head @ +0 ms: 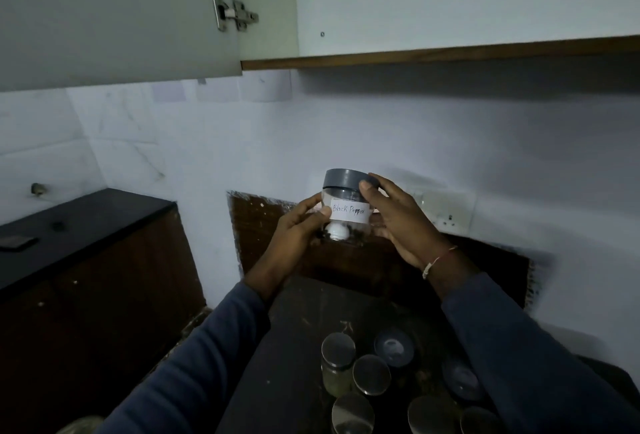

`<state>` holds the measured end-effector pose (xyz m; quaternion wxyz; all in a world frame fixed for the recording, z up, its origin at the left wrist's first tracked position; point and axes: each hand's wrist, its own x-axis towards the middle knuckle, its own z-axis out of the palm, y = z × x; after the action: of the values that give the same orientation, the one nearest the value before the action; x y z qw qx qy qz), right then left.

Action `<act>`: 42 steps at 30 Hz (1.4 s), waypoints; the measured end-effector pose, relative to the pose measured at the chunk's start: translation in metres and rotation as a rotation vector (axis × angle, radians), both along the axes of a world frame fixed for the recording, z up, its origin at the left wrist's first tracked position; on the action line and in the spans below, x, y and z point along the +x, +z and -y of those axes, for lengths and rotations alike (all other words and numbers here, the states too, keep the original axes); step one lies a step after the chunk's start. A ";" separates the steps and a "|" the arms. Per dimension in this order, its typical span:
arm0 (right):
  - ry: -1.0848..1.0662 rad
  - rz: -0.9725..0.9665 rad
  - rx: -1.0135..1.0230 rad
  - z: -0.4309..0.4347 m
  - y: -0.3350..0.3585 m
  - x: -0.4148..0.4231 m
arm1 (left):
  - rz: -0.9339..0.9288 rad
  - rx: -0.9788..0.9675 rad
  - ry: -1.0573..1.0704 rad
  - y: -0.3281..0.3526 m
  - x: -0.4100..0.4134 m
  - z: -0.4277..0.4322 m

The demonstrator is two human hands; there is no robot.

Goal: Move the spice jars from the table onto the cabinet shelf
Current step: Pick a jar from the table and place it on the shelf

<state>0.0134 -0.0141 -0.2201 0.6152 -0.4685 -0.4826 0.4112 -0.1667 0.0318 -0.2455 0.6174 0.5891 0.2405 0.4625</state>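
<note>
Left hand (298, 222): fingers curled round the lower body of the clear jar (344, 212), thumb on its label reading "Black Pepper". Right hand (398, 219): thumb and fingertips closed on the grey lid (344, 179). Jar upright, held in the air above the table (298, 329), below the cabinet shelf (433, 53). Other jars (370, 374) stand clustered at the table's near edge.

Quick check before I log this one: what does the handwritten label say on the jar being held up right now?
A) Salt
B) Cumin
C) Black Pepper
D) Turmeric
C: the white paper label on the clear jar with the grey lid reads "Black Pepper", and both hands, left and right, hold that jar up below the cabinet shelf.
</note>
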 end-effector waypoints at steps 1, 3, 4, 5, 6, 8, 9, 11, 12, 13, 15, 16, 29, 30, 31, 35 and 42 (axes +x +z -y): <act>-0.012 0.026 0.017 -0.002 0.008 0.000 | 0.018 -0.007 -0.005 0.006 0.000 -0.001; -0.024 0.080 0.068 -0.006 0.025 0.001 | 0.043 0.001 0.000 0.021 -0.002 -0.004; -0.022 0.103 0.096 -0.010 0.035 0.001 | 0.047 0.017 0.010 0.030 -0.003 -0.005; -0.016 0.122 0.118 -0.012 0.043 0.000 | 0.042 0.041 0.021 0.037 -0.005 -0.006; -0.009 0.140 0.137 -0.014 0.052 -0.001 | 0.029 0.072 0.037 0.044 -0.006 -0.006; 0.004 0.173 0.172 -0.018 0.071 -0.005 | 0.001 0.163 0.076 0.063 -0.010 -0.006; 0.006 0.197 0.196 -0.021 0.083 -0.008 | -0.008 0.219 0.100 0.076 -0.011 -0.008; -0.009 0.255 0.247 -0.028 0.105 -0.015 | -0.038 0.337 0.135 0.101 -0.013 -0.011; -0.026 0.283 0.291 -0.034 0.123 -0.020 | -0.049 0.394 0.155 0.120 -0.015 -0.016; -0.045 0.308 0.329 -0.038 0.138 -0.024 | -0.055 0.429 0.174 0.136 -0.016 -0.019; -0.096 0.363 0.418 -0.054 0.179 -0.033 | -0.047 0.499 0.213 0.176 -0.019 -0.033; -0.124 0.395 0.452 -0.061 0.199 -0.035 | -0.046 0.535 0.231 0.195 -0.020 -0.041; -0.278 0.651 0.449 -0.188 0.300 -0.033 | -0.312 0.820 0.272 0.296 -0.007 -0.204; -0.285 0.661 0.432 -0.199 0.297 -0.031 | -0.346 0.838 0.273 0.294 -0.005 -0.214; -0.293 0.671 0.416 -0.209 0.293 -0.029 | -0.377 0.849 0.274 0.293 -0.003 -0.223; -0.333 0.763 0.347 -0.257 0.284 -0.018 | -0.487 0.821 0.266 0.286 0.009 -0.269; -0.448 1.040 0.244 -0.335 0.295 -0.008 | -0.762 0.799 0.355 0.284 0.028 -0.330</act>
<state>0.0053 0.3207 0.0745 0.4187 -0.6254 -0.6545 -0.0717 -0.1390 0.3614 0.0383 0.1302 0.8520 0.3477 0.3691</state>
